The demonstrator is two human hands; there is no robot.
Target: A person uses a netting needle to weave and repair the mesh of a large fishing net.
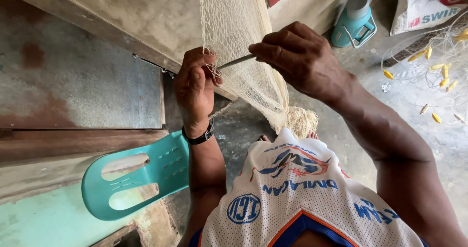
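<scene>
From the head camera, looking down, my left hand [195,88] is pinched shut on the edge of the net [239,42], fingers curled into the mesh near its left border. My right hand [302,59] is closed around a thin grey needle [236,61], whose tip pokes leftward into the mesh right beside my left fingers. The net hangs from above, between my hands, and drapes down to a bunched heap [300,120] near my knees. It looks light, soft and limp, with fine cream twine that would snag easily, so I judge it is best taken by gathering a few strands at the edge, as my left hand does, and kept taut against the needle. The needle seems stiff and slim, likely slippery, held near its back end. On my left wrist sits a black watch [200,137]. To my left is a teal chair [141,178]; up right stands a teal jug [356,20] beside a white sack [424,5], and more net with yellow floats [441,71] lies on the concrete floor [414,105].
</scene>
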